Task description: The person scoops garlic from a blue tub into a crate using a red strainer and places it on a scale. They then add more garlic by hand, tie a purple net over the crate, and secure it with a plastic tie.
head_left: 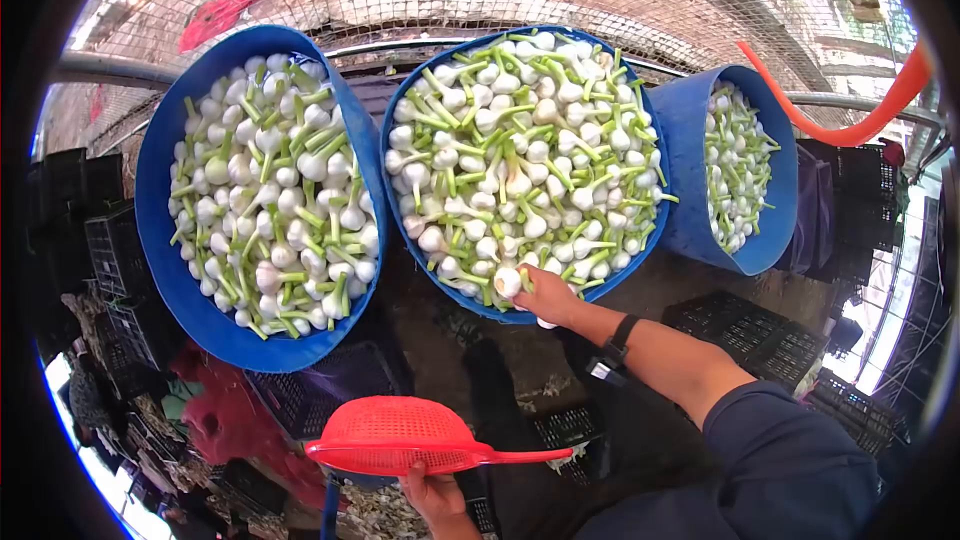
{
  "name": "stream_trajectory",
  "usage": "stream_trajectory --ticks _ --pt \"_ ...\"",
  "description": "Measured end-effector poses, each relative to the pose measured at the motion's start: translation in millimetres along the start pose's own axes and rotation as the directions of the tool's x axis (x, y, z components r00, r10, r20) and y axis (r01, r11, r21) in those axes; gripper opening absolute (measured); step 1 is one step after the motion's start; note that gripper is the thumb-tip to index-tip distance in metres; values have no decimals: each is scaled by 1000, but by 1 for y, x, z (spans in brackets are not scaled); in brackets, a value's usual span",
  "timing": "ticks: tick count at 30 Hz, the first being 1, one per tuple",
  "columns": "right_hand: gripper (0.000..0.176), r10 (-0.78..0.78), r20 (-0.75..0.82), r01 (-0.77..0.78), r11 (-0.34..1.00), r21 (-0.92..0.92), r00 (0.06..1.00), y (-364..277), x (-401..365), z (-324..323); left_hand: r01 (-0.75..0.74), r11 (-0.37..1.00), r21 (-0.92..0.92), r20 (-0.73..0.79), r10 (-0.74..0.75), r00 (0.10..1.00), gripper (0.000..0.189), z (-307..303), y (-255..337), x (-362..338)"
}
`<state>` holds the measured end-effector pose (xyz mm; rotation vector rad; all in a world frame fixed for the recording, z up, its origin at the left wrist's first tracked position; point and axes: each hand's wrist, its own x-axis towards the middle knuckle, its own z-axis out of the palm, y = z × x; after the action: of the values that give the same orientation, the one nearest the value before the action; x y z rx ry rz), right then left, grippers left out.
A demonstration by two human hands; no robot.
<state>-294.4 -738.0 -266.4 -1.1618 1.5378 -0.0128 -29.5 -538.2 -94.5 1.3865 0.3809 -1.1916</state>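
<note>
A wire mesh [420, 15] is stretched behind a row of three blue vessels: the left tub [290, 352], the middle tub [470, 307] and the right tub [690, 175]. All three are filled with white garlic [530, 160] trimmed to short green stems. Black crates [745, 335] are stacked on the floor to the right. The red strainer [395, 430] is held on the near side of the tubs, its handle pointed to the right. Its rim is pinched by the left hand [435, 500], whose grip is closed on the edge; some of its fingers are hidden. At the near rim of the middle tub, the right hand [545, 298] is placed, its wrist circled by a dark band [622, 334]. Its grip is closed on a garlic bulb [507, 283]. A second bulb [546, 323] is seen just under that hand; whether it is held cannot be told.
</note>
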Motion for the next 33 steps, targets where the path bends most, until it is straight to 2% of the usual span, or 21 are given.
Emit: stream_trajectory --ticks 1,3,4,6,8,11,12,13,15,17,19,20,23,25,26,28,29,31,32,33 --pt "41 0 4 0 1000 -2 1000 -3 6 11 2 1000 -5 -14 -3 1000 58 -3 1 1" --pt "38 -81 -150 46 974 -221 985 -8 24 31 -5 1000 -15 -31 4 1000 59 -7 1 4" --pt "39 -90 -187 40 966 -255 978 -6 33 39 -9 1000 -24 -28 9 1000 59 -9 3 5" --pt "39 -63 -168 22 972 -235 984 -1 46 49 -16 1000 -26 -31 15 999 60 -11 7 6" --pt "44 -22 -159 -10 981 -195 987 7 52 49 -7 1000 -30 -101 4 995 58 -9 10 5" --pt "49 34 -159 -61 985 -163 987 14 52 34 22 999 -40 -97 -26 995 57 -11 13 4" --pt "46 15 -212 -21 999 -27 977 17 47 28 42 998 -45 -84 -45 995 57 -14 11 3" --pt "46 21 -230 -29 999 -34 973 25 41 18 45 999 -20 -55 -46 997 60 -18 10 3" --pt "47 104 -418 7 967 256 902 37 38 7 26 1000 8 -30 -25 999 63 -20 9 4" --pt "37 221 -276 13 759 651 936 25 25 -20 9 999 -32 -37 -10 999 62 -24 6 3" --pt "32 278 -174 -57 663 747 945 -6 6 -41 16 1000 -21 -20 -16 1000 62 -20 8 1" --pt "32 271 -172 -54 664 745 947 -12 6 -40 35 999 -12 -4 -35 999 61 -18 8 0" --pt "30 34 -53 -2 863 505 998 -24 18 -32 39 999 -16 -8 -39 999 60 -13 10 -4" --pt "37 -162 -134 186 964 189 978 -46 24 -27 19 999 -29 -27 -20 999 60 -14 10 -4" --pt "37 -163 -124 184 965 188 979 -52 28 -24 6 999 -33 -40 -8 999 59 -16 10 -4" --pt "42 -150 13 148 984 96 989 -58 39 -16 1 999 -42 -58 -3 998 59 -22 8 -2" --pt "42 -148 20 145 985 91 989 -61 42 -8 0 999 -50 -68 -3 998 58 -25 7 -1" --pt "45 -116 56 125 969 -214 992 -62 49 8 5 999 -49 -69 -8 998 57 -26 8 -1" --pt "40 -160 23 159 931 -328 987 -62 47 15 4 999 -42 -64 -7 998 56 -27 8 1" --pt "40 -162 27 162 929 -332 986 -56 54 22 3 999 -47 -67 -6 998 56 -30 7 2"
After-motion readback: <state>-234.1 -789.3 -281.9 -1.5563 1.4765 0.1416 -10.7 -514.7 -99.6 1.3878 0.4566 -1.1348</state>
